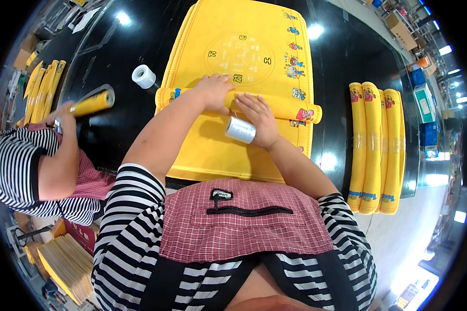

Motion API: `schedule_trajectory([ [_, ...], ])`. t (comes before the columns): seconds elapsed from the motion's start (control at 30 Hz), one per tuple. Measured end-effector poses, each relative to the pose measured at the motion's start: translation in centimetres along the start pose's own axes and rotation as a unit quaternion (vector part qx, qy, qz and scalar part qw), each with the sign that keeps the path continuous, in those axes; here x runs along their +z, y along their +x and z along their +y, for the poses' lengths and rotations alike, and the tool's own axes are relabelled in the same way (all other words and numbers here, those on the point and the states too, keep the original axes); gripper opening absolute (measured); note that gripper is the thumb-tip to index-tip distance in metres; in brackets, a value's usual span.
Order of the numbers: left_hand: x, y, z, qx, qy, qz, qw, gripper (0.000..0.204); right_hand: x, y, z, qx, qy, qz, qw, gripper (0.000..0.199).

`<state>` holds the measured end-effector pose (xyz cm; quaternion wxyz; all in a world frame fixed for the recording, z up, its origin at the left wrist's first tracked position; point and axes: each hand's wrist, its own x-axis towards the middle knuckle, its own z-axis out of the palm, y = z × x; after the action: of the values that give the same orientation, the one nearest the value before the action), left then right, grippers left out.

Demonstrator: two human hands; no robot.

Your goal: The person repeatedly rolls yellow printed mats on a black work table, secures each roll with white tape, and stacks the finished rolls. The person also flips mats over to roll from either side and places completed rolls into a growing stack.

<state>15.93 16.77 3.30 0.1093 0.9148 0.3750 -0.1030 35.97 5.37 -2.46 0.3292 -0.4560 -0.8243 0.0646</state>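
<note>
A yellow printed mat [187, 57] lies in front of me, with a rolled section [290, 110] running across it. My left hand [213, 93] rests over this roll, its fingers stretched toward the far side and its thumb on the near side. To its right, my right hand [259, 116] lies with straight, slightly parted fingers on the same roll. Against the inner side of that hand is a small roll of clear film [240, 129]; my right thumb is hidden, and I cannot tell whether it grips the film.
A second film roll [143, 76] stands left of the mat on the black table [124, 46]. Several rolled yellow mats [369, 150] lie at the right. At the left, a co-worker in striped sleeves [21, 160] holds another rolled mat [92, 102], with more rolled mats [49, 90] beyond.
</note>
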Motion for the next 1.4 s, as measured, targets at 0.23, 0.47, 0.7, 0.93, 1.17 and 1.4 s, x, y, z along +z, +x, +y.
schedule_trajectory([
  [0.23, 2.9, 2.4, -2.5, -0.009, 0.02, 0.215, 0.976, 0.075, -0.4, 11.4, 8.8, 0.254, 0.138, -0.09, 0.953, 0.041],
  [0.47, 3.5, 3.2, -4.8, 0.035, 0.025, 0.221, 0.974, 0.07, -1.4, 10.8, 8.9, 0.297, 0.275, -0.104, 0.908, 0.038],
  [0.7, 5.4, -8.0, 5.5, 0.038, -0.042, 0.089, 0.994, 0.069, -4.8, -4.4, -4.0, 0.003, 0.03, -0.103, 0.994, 0.059],
  [0.93, 4.8, -6.1, 3.7, 0.064, -0.072, 0.173, 0.98, 0.05, -3.8, -6.5, -5.1, -0.019, 0.084, -0.031, 0.996, 0.06],
  [1.17, 3.8, -4.0, 4.0, -0.022, -0.091, 0.225, 0.97, 0.044, -2.4, 4.2, 3.9, 0.222, 0.229, 0.01, 0.948, 0.039],
  [1.4, 5.7, 1.4, 3.2, -0.014, 0.01, 0.268, 0.963, 0.08, -1.0, 12.3, 14.5, 0.207, 0.271, 0.06, 0.938, 0.027],
])
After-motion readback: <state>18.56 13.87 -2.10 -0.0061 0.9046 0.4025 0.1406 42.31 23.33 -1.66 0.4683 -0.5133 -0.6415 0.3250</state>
